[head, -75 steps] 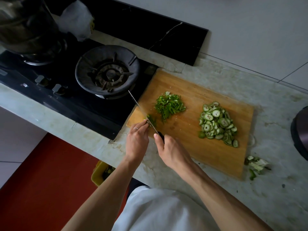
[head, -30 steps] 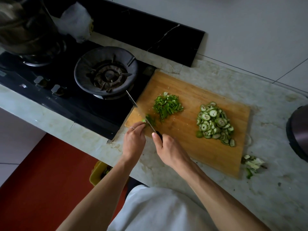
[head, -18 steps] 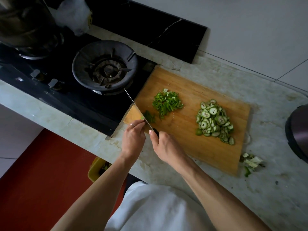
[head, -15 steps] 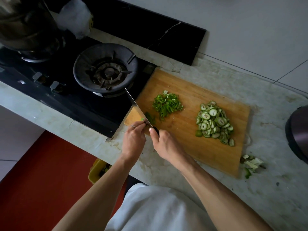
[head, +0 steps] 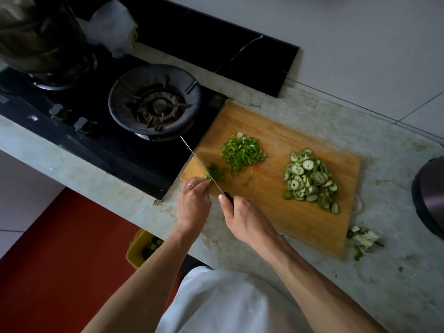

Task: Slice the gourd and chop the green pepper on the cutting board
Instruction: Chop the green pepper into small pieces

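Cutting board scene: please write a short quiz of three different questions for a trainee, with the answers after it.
1. True or false: the gourd slices lie on the right part of the cutting board, apart from the chopped green pepper pile.
2. Which hand holds the knife? A) left hand B) right hand C) neither
3. Fill in: the vegetable scraps lie on the ______, beyond the board's right corner.

Key
1. True.
2. B: the right hand has its grip on the handle, while the left hand pinches the last pepper piece against the blade.
3. Countertop.
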